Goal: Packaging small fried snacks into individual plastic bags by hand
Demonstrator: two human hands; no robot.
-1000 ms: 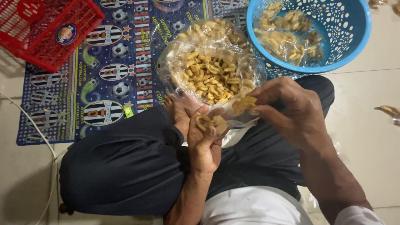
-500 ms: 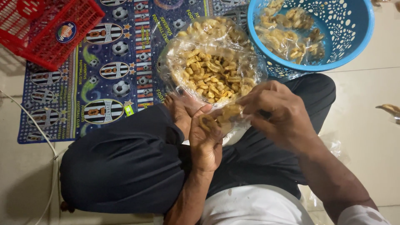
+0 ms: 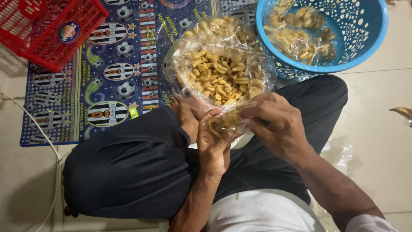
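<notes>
Snacks [image 3: 223,122] sit in a small clear bag [image 3: 234,124] that both your hands hold over your lap, just below the big open bag. Going left to right: a red basket [image 3: 51,30] stands at the mat's [image 3: 107,77] top left corner, and a white cable [image 3: 38,129] runs along the floor beside the mat's left edge. Your left hand [image 3: 214,146] cups the small bag from beneath, fingers curled around it. The big bag [image 3: 221,73] of yellow snacks lies open on the mat's right part. Your right hand [image 3: 274,124] pinches the small bag's top edge. A blue basket [image 3: 369,38] with filled bags stands past the mat's top right corner.
</notes>
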